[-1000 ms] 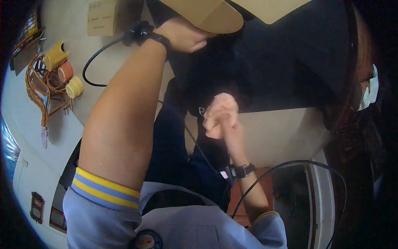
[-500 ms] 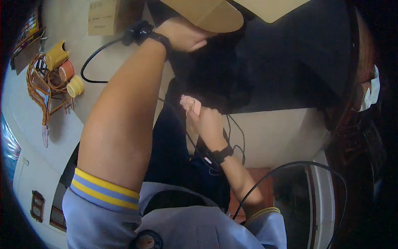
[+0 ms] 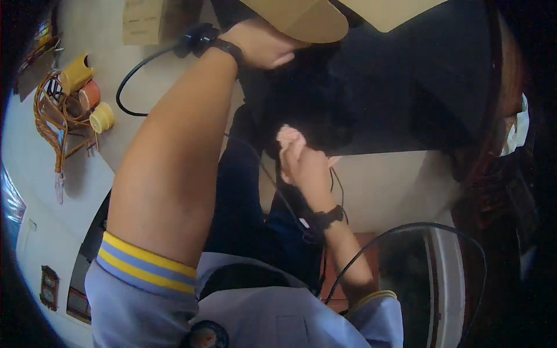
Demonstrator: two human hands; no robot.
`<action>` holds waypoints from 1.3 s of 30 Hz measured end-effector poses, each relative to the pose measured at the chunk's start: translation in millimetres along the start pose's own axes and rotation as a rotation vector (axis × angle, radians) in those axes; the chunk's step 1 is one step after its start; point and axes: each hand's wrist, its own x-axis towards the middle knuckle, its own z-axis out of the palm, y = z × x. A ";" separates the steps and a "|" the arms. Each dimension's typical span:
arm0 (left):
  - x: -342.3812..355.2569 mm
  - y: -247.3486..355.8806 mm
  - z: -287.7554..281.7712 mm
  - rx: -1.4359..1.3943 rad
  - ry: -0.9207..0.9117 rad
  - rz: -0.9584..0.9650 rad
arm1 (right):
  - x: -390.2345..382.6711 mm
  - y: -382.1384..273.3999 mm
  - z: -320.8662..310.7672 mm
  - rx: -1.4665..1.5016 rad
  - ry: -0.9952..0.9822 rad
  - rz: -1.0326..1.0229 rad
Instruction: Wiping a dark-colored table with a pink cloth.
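My left hand (image 3: 264, 47) reaches to the top of the view, its fingers partly hidden behind a tan, round-cornered cardboard flap (image 3: 307, 20). The thumb is bent in beneath the flap's edge, and the hand looks closed on it. A second tan panel (image 3: 391, 13) juts in just to the right. My right hand (image 3: 310, 174), lower and near my lap, is closed around a crumpled pink cloth (image 3: 292, 142). The cloth bunches out above the thumb, beside the near edge of a black tabletop (image 3: 394, 110). Dark straps circle both wrists.
A cardboard box (image 3: 142, 23) sits at the upper left. Below it stands a wicker holder (image 3: 49, 124) with yellow and orange cups. Black cables (image 3: 119, 93) run from the left wrist and across my right arm (image 3: 400, 229). A white packet (image 3: 516, 130) lies at the right rim.
My right hand has moved right with the pink cloth, toward the tabletop's near edge. My left hand and the tan cardboard have shifted slightly right and up.
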 end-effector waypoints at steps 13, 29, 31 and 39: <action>10.2 -2.1 1.2 0.048 0.007 -0.020 | -0.6 2.9 14.8 0.036 -0.007 -0.024; 6.5 0.5 -0.9 0.023 0.060 0.010 | -25.2 61.0 -135.4 0.170 0.719 0.167; 3.6 -1.2 1.4 0.012 0.079 0.013 | -20.9 42.5 -101.2 0.145 0.489 -0.062; 14.2 3.4 -5.9 -0.083 0.124 0.049 | -15.1 13.2 -36.8 0.140 0.254 -0.268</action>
